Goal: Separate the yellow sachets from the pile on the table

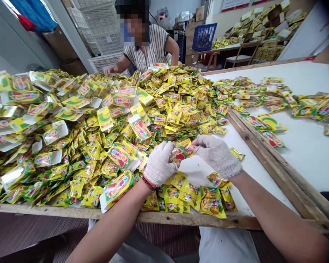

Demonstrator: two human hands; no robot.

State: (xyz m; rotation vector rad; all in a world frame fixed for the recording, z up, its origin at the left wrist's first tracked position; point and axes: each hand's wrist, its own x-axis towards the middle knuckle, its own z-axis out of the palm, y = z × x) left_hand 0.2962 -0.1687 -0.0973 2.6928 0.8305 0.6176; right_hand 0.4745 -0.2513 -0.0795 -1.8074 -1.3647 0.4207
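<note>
Both my hands wear white knit gloves. My left hand (159, 163) and my right hand (218, 153) meet over the table's near edge, both pinched on one small green and red packet (179, 152) held between them. A row of yellow sachets (192, 199) lies just under my hands on the white table top (252, 164). To the left spreads a big heap of yellow sachets and folded card boxes (98, 124).
A person in a striped shirt (149, 51) works at the far side, one hand on the heap. A wooden strip (263, 146) divides this table from a second white table (312, 146) with more sachets. White crates and a blue basket (204, 36) stand behind.
</note>
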